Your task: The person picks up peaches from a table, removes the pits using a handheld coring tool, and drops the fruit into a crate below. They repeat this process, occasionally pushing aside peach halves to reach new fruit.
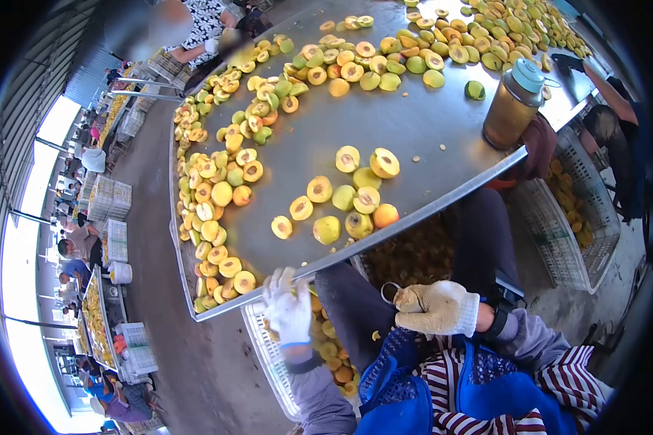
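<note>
My left hand, in a white glove, is at the table's near edge above a white crate of cut fruit. Its fingers are raised and apart, slightly blurred, with nothing visible in them. My right hand, in a stained knit glove, is closed over my lap. A thin wire loop sticks out from its fingers; the rest of that tool is hidden by the glove. Several halved peaches, such as one half with its stone, lie on the metal table in front of me.
More peach halves line the table's left side and heap up at the back. A brown bottle with a teal lid stands by the right edge. Another crate holds fruit at the right. Co-workers' arms reach in at the back left and right.
</note>
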### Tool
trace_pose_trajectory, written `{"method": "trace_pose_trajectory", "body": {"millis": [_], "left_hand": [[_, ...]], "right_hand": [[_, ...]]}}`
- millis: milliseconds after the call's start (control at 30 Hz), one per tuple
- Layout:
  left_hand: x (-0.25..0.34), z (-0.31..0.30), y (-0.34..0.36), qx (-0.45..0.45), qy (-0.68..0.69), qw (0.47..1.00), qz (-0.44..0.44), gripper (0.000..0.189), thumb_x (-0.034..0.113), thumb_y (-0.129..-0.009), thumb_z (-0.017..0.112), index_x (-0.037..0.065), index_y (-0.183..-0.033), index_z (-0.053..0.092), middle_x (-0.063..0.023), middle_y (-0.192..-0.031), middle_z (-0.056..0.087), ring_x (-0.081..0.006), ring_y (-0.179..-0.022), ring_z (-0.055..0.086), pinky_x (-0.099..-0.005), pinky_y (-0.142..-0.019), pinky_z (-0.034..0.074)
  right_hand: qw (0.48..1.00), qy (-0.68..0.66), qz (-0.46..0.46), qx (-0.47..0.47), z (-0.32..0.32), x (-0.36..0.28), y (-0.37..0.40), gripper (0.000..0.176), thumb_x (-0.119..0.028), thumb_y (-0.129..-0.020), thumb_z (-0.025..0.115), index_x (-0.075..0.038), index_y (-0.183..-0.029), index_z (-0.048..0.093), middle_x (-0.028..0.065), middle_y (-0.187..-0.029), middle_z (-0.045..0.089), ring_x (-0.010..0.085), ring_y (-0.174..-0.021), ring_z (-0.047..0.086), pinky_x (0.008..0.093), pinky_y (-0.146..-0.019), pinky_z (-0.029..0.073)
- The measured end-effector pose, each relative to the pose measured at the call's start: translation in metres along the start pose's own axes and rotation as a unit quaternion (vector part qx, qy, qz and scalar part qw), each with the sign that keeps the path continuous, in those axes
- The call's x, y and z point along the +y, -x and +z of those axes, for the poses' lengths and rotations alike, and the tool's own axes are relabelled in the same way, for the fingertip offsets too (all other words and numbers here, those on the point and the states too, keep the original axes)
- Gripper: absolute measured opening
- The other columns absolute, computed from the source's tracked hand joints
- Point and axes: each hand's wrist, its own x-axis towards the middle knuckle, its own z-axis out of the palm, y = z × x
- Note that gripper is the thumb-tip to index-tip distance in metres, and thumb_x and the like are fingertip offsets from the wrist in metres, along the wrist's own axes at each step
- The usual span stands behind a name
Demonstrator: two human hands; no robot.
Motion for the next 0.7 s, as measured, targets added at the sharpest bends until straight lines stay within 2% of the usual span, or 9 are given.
{"method": "trace_pose_trajectory", "body": {"millis": [100, 267, 367, 433, 467, 500, 567, 633, 700], "left_hand": [[0.031, 0.023, -0.033, -0.068, 0.249, 0.964, -0.060, 0.042, 0.032, -0.091, 0.063, 0.007, -0.125, 0.062, -0.0181, -0.133, 0.058, -0.0348, -0.130, 0.047, -0.0427, -0.109, 0.038], [0.035, 0.096, -0.090, -0.254, 0.047, 0.966, -0.020, 0.066, 0.041, -0.079, 0.068, 0.019, -0.138, 0.051, -0.0190, -0.150, 0.038, -0.0371, -0.138, 0.037, -0.0451, -0.111, 0.037], [0.039, 0.096, -0.106, -0.259, 0.017, 0.966, -0.016, 0.061, 0.035, -0.079, 0.067, 0.020, -0.136, 0.052, -0.0155, -0.142, 0.048, -0.0386, -0.130, 0.046, -0.0462, -0.103, 0.044], [0.039, 0.081, -0.102, -0.249, 0.210, 0.934, -0.144, 0.057, 0.034, -0.083, 0.066, 0.017, -0.136, 0.052, -0.0142, -0.133, 0.056, -0.0351, -0.118, 0.056, -0.0442, -0.095, 0.049], [0.039, 0.078, -0.098, -0.246, 0.302, 0.898, -0.204, 0.055, 0.034, -0.085, 0.065, 0.016, -0.136, 0.052, -0.0136, -0.129, 0.059, -0.0334, -0.112, 0.061, -0.0431, -0.091, 0.051], [0.036, 0.081, -0.091, -0.198, 0.526, 0.799, -0.211, 0.048, 0.035, -0.095, 0.056, 0.011, -0.136, 0.051, -0.0132, -0.117, 0.065, -0.0270, -0.096, 0.067, -0.0403, -0.079, 0.055], [0.054, 0.061, -0.073, -0.143, 0.741, 0.606, -0.249, 0.050, 0.040, -0.100, 0.050, 0.003, -0.134, 0.051, -0.0114, -0.109, 0.067, -0.0226, -0.086, 0.068, -0.0371, -0.065, 0.053], [0.076, 0.020, -0.063, -0.229, 0.782, 0.535, -0.224, 0.061, 0.054, -0.100, 0.043, 0.006, -0.135, 0.050, -0.0123, -0.107, 0.067, -0.0248, -0.081, 0.069, -0.0394, -0.063, 0.054], [0.091, 0.004, -0.053, -0.276, 0.780, 0.518, -0.216, 0.070, 0.062, -0.098, 0.037, 0.004, -0.135, 0.050, -0.0173, -0.108, 0.067, -0.0260, -0.080, 0.069, -0.0351, -0.065, 0.056]], "right_hand": [[1.000, -0.004, -0.004, -0.016, 0.004, 0.000, -0.005, 0.031, -0.030, -0.093, 0.065, -0.011, -0.117, 0.057, -0.0006, -0.083, 0.063, 0.0101, -0.061, 0.059, 0.0221, -0.056, 0.049], [0.999, -0.021, 0.013, 0.035, -0.001, 0.005, 0.001, 0.035, -0.037, -0.093, 0.065, -0.010, -0.114, 0.059, -0.0035, -0.075, 0.062, 0.0070, -0.059, 0.060, 0.0218, -0.057, 0.050], [0.998, -0.009, 0.054, 0.027, -0.007, -0.013, 0.007, 0.039, -0.039, -0.092, 0.065, -0.009, -0.117, 0.059, -0.0022, -0.079, 0.064, 0.0069, -0.060, 0.061, 0.0210, -0.056, 0.050], [0.996, -0.068, 0.054, 0.002, -0.006, -0.009, 0.007, 0.041, -0.039, -0.092, 0.065, -0.008, -0.119, 0.058, -0.0021, -0.080, 0.065, 0.0069, -0.059, 0.061, 0.0211, -0.056, 0.049], [0.998, -0.055, 0.031, 0.012, -0.005, -0.001, 0.006, 0.043, -0.038, -0.092, 0.066, -0.008, -0.121, 0.057, -0.0024, -0.079, 0.064, 0.0065, -0.058, 0.061, 0.0204, -0.055, 0.048], [0.995, -0.100, 0.028, -0.009, -0.006, 0.002, 0.005, 0.044, -0.038, -0.092, 0.066, -0.008, -0.123, 0.057, -0.0024, -0.078, 0.063, 0.0062, -0.057, 0.061, 0.0205, -0.053, 0.048], [0.995, -0.086, 0.039, 0.017, -0.005, -0.001, 0.005, 0.042, -0.038, -0.092, 0.066, -0.009, -0.120, 0.057, -0.0028, -0.076, 0.062, 0.0057, -0.054, 0.059, 0.0204, -0.050, 0.047], [0.996, -0.081, 0.027, 0.011, -0.006, -0.007, 0.004, 0.042, -0.037, -0.092, 0.067, -0.010, -0.122, 0.056, -0.0033, -0.075, 0.061, 0.0049, -0.053, 0.058, 0.0194, -0.048, 0.045], [0.997, -0.075, 0.012, 0.024, -0.005, -0.013, 0.007, 0.040, -0.037, -0.092, 0.068, -0.010, -0.119, 0.060, -0.0033, -0.080, 0.062, 0.0044, -0.053, 0.058, 0.0201, -0.049, 0.046]]}}
